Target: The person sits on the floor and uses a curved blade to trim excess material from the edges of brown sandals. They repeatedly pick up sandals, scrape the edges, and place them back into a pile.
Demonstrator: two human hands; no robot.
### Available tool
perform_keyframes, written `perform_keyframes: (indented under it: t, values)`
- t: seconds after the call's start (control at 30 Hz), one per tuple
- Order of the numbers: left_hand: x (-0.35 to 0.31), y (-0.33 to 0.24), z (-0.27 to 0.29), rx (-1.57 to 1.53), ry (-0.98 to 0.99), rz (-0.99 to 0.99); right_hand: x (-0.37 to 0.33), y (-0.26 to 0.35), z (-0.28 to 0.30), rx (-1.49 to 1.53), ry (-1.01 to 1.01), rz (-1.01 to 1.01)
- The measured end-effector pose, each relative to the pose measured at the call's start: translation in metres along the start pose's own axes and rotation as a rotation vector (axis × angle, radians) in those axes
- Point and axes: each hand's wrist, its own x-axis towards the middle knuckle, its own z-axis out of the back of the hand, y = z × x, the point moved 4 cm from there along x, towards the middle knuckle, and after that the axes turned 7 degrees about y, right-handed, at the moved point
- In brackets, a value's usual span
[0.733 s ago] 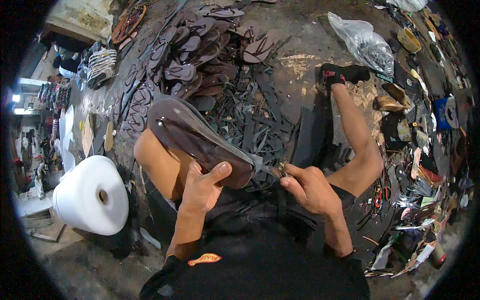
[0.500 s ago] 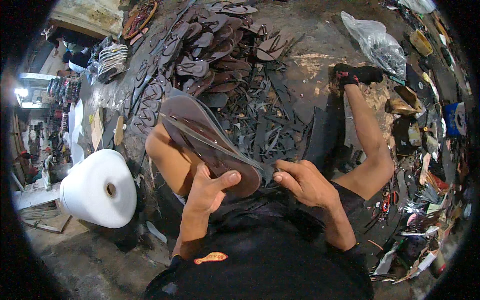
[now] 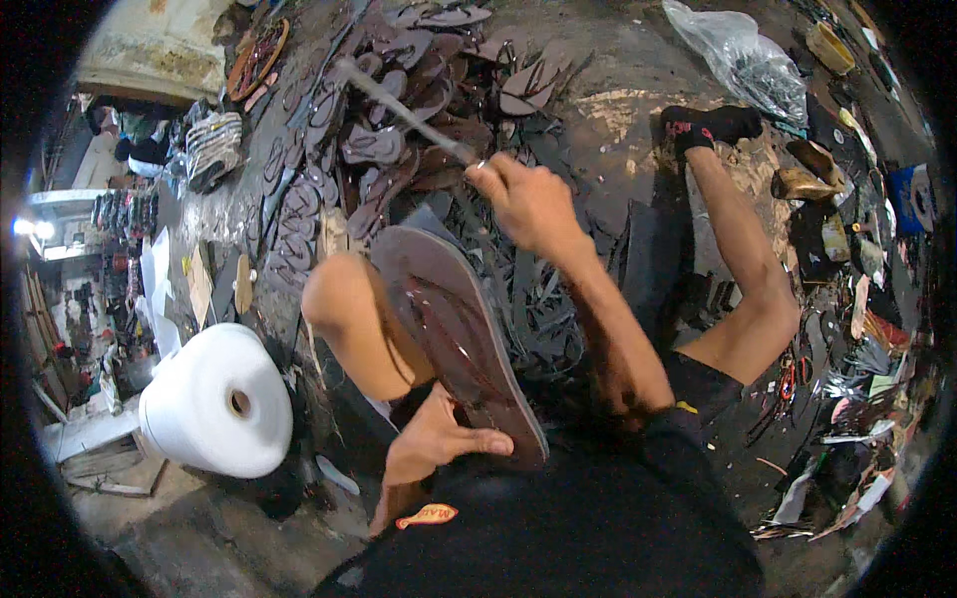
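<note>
My left hand (image 3: 439,439) grips a brown flip-flop (image 3: 454,319) near its lower end, thumb pressed on the top face. The flip-flop leans by my bent left knee, and its thong strap lies along the footbed. A dark sheet edge (image 3: 431,225) shows past its far end. In my right hand (image 3: 533,204), raised beyond the flip-flop and apart from it, is a knife (image 3: 409,112) with a long narrow blade pointing up and left. The knife's handle is hidden in the closed fingers.
Many flip-flops (image 3: 374,145) are heaped at the far side. Dark cut scraps (image 3: 528,299) cover the floor between my legs. A large white roll (image 3: 214,404) stands at left. A clear plastic bag (image 3: 748,75) lies far right, and mixed clutter (image 3: 857,419) lines the right side.
My right hand has lifted the knife away from the flip-flop, up and toward the heap. My left hand has drawn the flip-flop nearer and turned it more upright.
</note>
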Motion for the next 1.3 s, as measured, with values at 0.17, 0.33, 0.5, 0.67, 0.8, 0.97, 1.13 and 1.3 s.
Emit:
perform_keyframes:
  t: [0.17, 0.33, 0.5, 0.67, 0.8, 0.97, 1.13, 1.3]
  values:
    - [-0.003, -0.015, 0.010, 0.197, -0.002, -0.053, -0.032, -0.010, 0.033, 0.480, -0.131, -0.050]
    - [0.016, -0.054, 0.016, 0.013, -0.230, -0.248, -0.121, 0.030, -0.003, 0.891, 0.103, 0.063]
    - [0.009, -0.076, 0.033, -0.427, -0.406, -0.571, -0.171, 0.044, 0.016, 0.634, -0.037, 0.115]
    - [-0.005, -0.046, 0.042, -0.585, -0.271, -0.479, -0.283, -0.016, 0.013, 0.236, 0.362, -0.083]
    - [-0.004, -0.029, 0.041, -0.510, -0.306, -0.366, -0.351, -0.039, 0.010, 0.218, 0.413, -0.172]
    - [0.003, -0.046, 0.033, -0.322, -0.275, -0.351, -0.286, -0.035, 0.010, 0.166, 0.421, -0.125]
    - [0.006, -0.064, 0.042, -0.133, -0.239, -0.276, -0.172, -0.010, 0.020, 0.138, 0.506, 0.116]
    - [0.013, -0.070, 0.047, -0.073, -0.270, -0.185, -0.092, 0.035, 0.018, -0.007, 0.575, 0.325]
